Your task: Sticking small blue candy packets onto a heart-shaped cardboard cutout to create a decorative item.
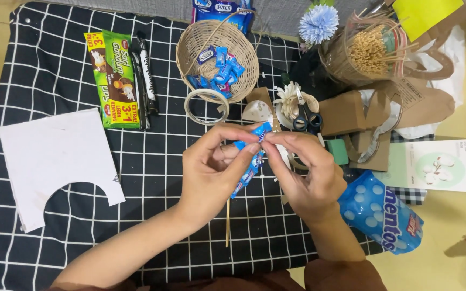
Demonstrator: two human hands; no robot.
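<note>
Fingers of your left hand (214, 164) and right hand (303, 170) each keep a grip pinched shut on a blue wrapped candy (250, 156) fixed to a thin wooden skewer (227, 221), held above the black checked cloth (55, 70), just below the wicker basket (244, 59).

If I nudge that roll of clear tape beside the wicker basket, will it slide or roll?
Lying flat, the tape roll should slide rather than roll. It looks light, a thin hollow ring. The checked cloth beneath may bunch slightly.
</note>
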